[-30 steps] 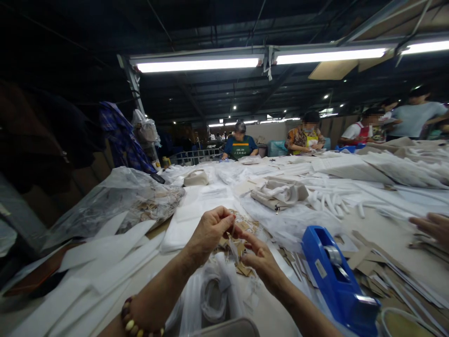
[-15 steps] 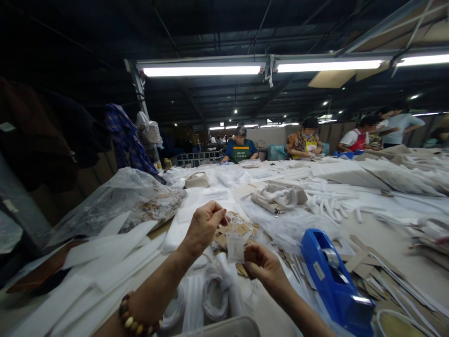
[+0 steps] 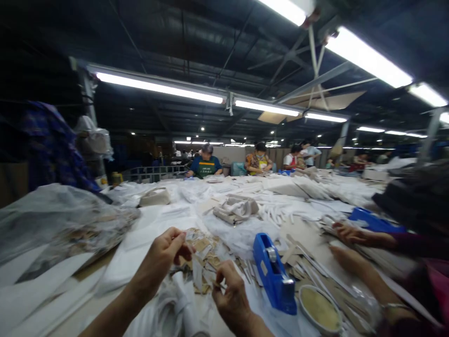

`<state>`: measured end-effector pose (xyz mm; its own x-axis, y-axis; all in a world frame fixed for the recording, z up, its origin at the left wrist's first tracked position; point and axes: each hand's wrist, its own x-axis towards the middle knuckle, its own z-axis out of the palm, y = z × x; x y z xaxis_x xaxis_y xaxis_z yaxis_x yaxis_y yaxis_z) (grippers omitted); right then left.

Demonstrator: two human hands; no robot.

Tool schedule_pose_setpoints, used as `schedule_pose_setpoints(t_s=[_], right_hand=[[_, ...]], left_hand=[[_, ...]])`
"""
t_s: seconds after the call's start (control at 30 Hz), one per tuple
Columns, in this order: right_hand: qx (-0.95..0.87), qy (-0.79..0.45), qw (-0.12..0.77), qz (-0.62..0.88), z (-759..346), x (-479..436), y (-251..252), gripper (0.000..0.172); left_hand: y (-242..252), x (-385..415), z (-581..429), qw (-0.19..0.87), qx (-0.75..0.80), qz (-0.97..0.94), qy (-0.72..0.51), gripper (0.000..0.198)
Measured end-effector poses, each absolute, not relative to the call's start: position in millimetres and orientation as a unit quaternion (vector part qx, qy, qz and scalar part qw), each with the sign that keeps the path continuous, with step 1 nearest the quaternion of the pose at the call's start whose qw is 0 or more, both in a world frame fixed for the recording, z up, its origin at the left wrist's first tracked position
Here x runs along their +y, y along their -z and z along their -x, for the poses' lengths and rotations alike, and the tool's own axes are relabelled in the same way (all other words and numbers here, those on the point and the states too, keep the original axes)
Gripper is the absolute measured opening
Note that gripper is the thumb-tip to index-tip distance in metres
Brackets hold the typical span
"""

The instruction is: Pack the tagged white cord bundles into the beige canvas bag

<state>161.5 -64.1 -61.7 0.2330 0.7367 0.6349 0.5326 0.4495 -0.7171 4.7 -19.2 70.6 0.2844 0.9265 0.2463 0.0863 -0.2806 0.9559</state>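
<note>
Tag [image 3: 197, 275], white and standing out pale against the clutter, hangs just below the fingertips of the left hand [image 3: 163, 257], between the two hands and above a loose pile of brown cards [image 3: 201, 244]. The left hand is pinched nearly closed, thumb against fingers, with hold of the tag by its upper end or its string; blur hides which. The right hand [image 3: 231, 292] sits lower and apart from the left, near the tag, with its fingers curled in and the thumb close to them; whether it grips anything cannot be told. Below the hands lie white wrapped rolls [image 3: 182, 299], and to the left of the pile white sheets [image 3: 140, 248] are spread, with a clear plastic bag [image 3: 63, 217] of small brownish pieces farther left. Just beyond the right hand stands a blue tape dispenser [image 3: 276, 278], and near its front end is a round dish [image 3: 307, 319] with something yellowish in it. Brown strips [image 3: 294, 248] lie behind the dispenser. Farther up the table a beige bag [image 3: 236, 210] rests on crumpled plastic. At the right edge a co-worker's hands [image 3: 351, 234] reach over the table, near a second blue dispenser [image 3: 377, 222]. Across the table a person in a green apron [image 3: 206, 168] sits beneath tube lights [image 3: 157, 87].
</note>
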Motion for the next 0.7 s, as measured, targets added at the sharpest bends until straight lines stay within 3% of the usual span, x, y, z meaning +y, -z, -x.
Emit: schedule_pose_setpoints(t_s=[0.13,0.33,0.63,0.7], right_hand=[[-0.593,-0.132,0.602,0.518,-157,-76,55,0.02],[-0.534,-0.272,0.643,0.478,-148,-90,40,0.007],[-0.465,-0.451,0.642,0.41,-145,-100,37,0.027],[-0.487,-0.448,0.619,0.422,-145,-99,37,0.022]], left_hand=[[-67,-25,-6,0.514,0.38,-0.632,-0.438,0.038],[-71,-41,-8,0.514,0.371,-0.633,-0.444,0.039],[-68,-38,-9,0.605,0.318,-0.581,-0.442,0.035],[-64,-34,-9,0.587,0.326,-0.582,-0.458,0.034]])
